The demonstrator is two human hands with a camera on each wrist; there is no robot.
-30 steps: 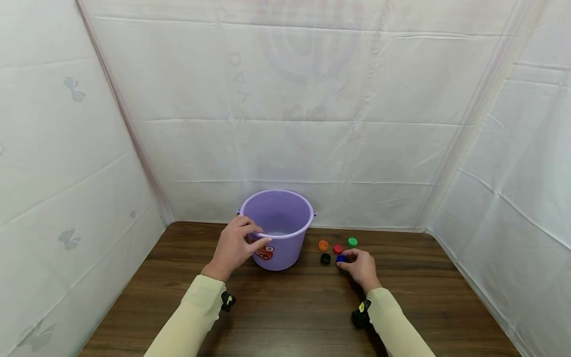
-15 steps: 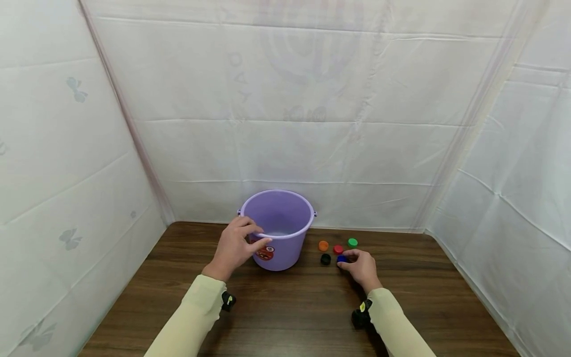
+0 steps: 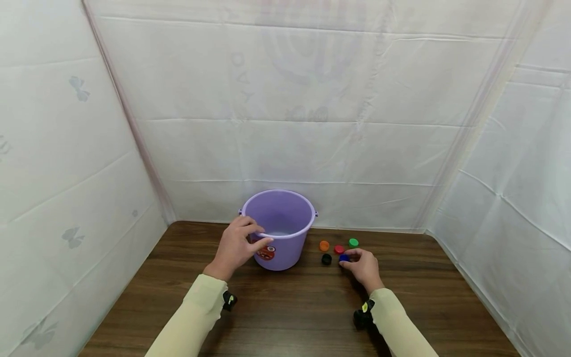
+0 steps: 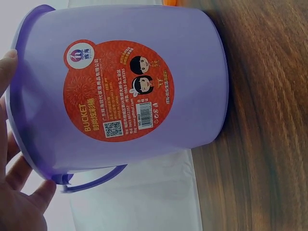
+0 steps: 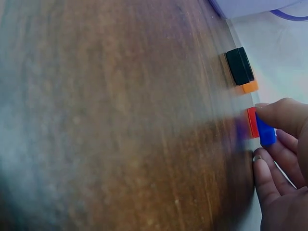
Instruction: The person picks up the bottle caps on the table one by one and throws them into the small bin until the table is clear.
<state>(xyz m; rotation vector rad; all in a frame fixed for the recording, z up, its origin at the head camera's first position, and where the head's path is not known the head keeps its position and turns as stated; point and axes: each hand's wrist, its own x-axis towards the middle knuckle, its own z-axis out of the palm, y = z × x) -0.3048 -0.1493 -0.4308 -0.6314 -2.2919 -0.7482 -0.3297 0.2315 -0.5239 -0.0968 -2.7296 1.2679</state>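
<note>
A purple bucket [image 3: 287, 252] stands upright near the back of the table, its open mouth facing up. My left hand [image 3: 233, 248] grips its front-left rim; in the left wrist view the thumb and several fingers meet the rim beside the handle hinge. Farther right, my right hand [image 3: 365, 269] pinches a blue bottle cap [image 3: 343, 258] between thumb and fingers. In the right wrist view the blue cap [image 5: 266, 132] appears just above the tabletop. Around it lie a red cap [image 3: 339, 249], a green cap [image 3: 353, 243], an orange cap [image 3: 324, 245] and a black cap [image 3: 326, 259].
The dark wooden table [image 3: 285, 317] reaches back to a white sheet [image 3: 285, 153], which also hangs along both sides. A red label [image 4: 118, 91] is on the bucket's side. The bucket's thin purple handle [image 4: 96, 184] hangs behind it.
My right hand has shifted very slightly to the right with the blue cap. The left hand stays on the bucket rim, and the other caps have not moved.
</note>
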